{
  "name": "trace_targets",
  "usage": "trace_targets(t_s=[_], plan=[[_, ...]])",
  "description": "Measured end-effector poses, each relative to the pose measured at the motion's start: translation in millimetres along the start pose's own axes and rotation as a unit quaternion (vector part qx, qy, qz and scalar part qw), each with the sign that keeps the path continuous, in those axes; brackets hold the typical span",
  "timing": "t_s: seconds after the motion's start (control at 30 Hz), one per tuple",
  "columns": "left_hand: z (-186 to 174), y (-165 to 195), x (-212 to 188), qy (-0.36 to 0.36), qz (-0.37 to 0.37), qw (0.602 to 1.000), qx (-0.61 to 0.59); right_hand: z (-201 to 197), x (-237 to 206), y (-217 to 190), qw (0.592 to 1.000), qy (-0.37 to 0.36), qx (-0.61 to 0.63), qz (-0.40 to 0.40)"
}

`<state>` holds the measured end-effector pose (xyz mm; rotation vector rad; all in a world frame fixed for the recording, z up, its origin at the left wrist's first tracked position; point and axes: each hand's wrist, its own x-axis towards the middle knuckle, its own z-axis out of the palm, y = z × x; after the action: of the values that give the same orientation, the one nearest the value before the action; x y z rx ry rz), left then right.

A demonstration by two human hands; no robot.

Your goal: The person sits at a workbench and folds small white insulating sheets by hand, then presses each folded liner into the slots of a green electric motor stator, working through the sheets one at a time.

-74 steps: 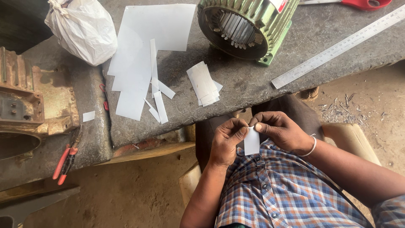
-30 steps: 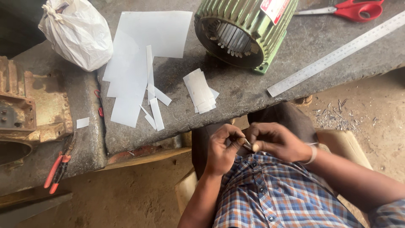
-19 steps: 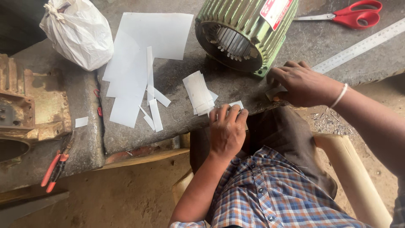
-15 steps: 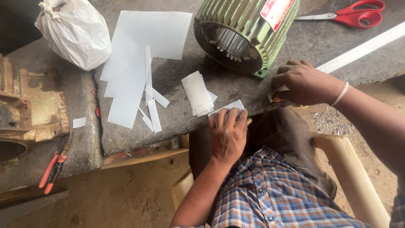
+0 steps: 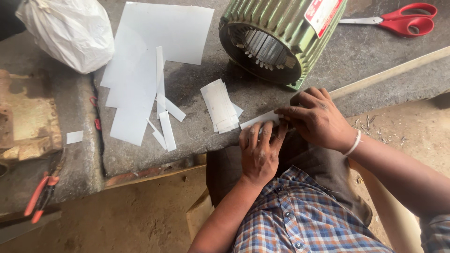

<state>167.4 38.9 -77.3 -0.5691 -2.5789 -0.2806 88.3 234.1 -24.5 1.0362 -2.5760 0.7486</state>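
Green motor housing (image 5: 281,37) holds metal slats (image 5: 265,47) — hands press paper strip (image 5: 258,119).

Place: motor repair workshop
Landmark: green finned motor housing (image 5: 281,40) on rough concrete bench (image 5: 197,136)
Beside housing: red scissors (image 5: 398,19)
Below bench: dirt floor (image 5: 131,220)

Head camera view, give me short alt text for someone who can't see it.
Both hands, left hand and right hand, press a small white paper strip flat at the edge of a grey workbench. Behind them sit a green motor housing, cut paper pieces and red scissors.
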Motion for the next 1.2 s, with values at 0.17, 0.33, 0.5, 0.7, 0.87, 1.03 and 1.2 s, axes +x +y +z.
trace_targets(t_s=[0.17, 0.33, 0.5, 0.7, 0.87, 1.03, 1.2], plan=[[16, -12, -3, 0.03, 0.018, 0.999, -0.021, 2, 6, 4, 0.998, -0.042, 0.033, 0.022], [23, -17, -7, 0.02, 0.027, 0.999, -0.001, 10, 17, 7, 0.998, -0.037, 0.02, 0.044], [21, -15, -6, 0.016, 0.021, 1.0, -0.007, 17, 25, 5, 0.998, 0.012, -0.02, 0.051], [18, -11, -5, 0.006, -0.005, 1.0, -0.02, 17, 16, 3, 0.997, 0.062, -0.005, 0.043], [15, -11, -4, -0.009, -0.002, 1.0, -0.016, 18, 16, 5, 0.999, 0.039, -0.012, 0.02], [15, -12, -3, -0.009, -0.004, 1.0, -0.018, 18, 15, 3, 0.998, 0.048, -0.028, 0.026], [18, -11, -2, 0.015, -0.003, 1.0, -0.027, 16, 20, 8, 1.0, -0.009, -0.005, 0.023]])
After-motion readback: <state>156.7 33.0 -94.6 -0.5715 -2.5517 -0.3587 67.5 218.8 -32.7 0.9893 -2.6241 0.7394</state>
